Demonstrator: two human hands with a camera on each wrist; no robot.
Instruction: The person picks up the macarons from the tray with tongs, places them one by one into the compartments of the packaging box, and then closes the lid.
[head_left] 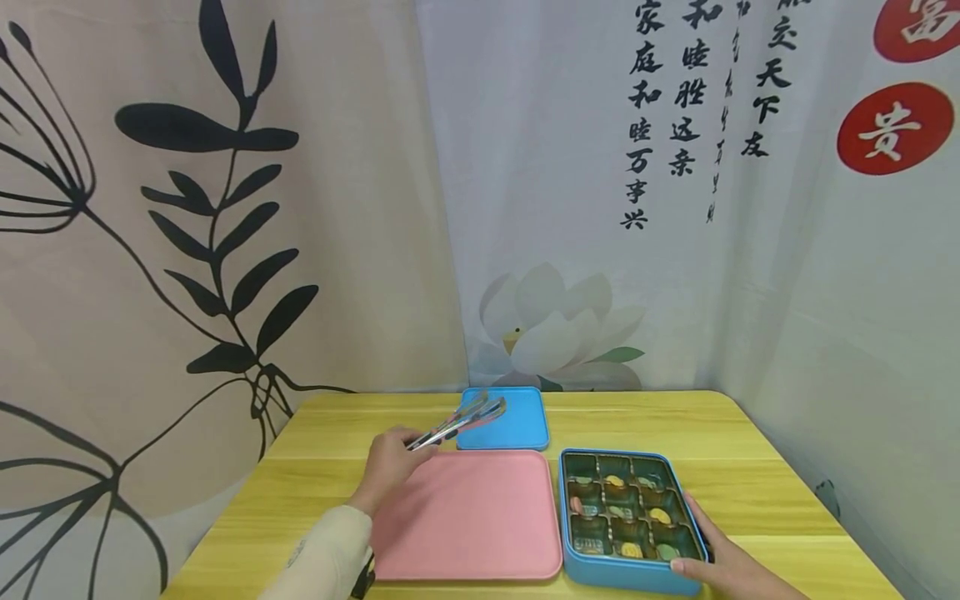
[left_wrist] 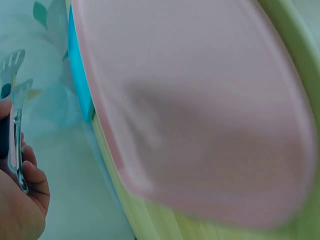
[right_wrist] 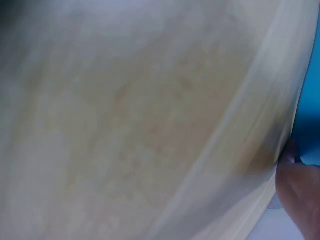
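Observation:
My left hand grips a pair of metal tongs over the far left part of a pink tray. The tongs' slotted ends point away from me, apart from each other, with nothing between them. To the tray's right stands a blue box with a dark insert split into several compartments, which hold small yellow, green and pink pieces like cookies. With the thumb at the near rim and the fingers along the right side, my right hand holds the box's near right corner.
A flat blue lid or tray lies at the back of the wooden table, behind the pink tray. Printed cloth hangs behind the table and along its sides.

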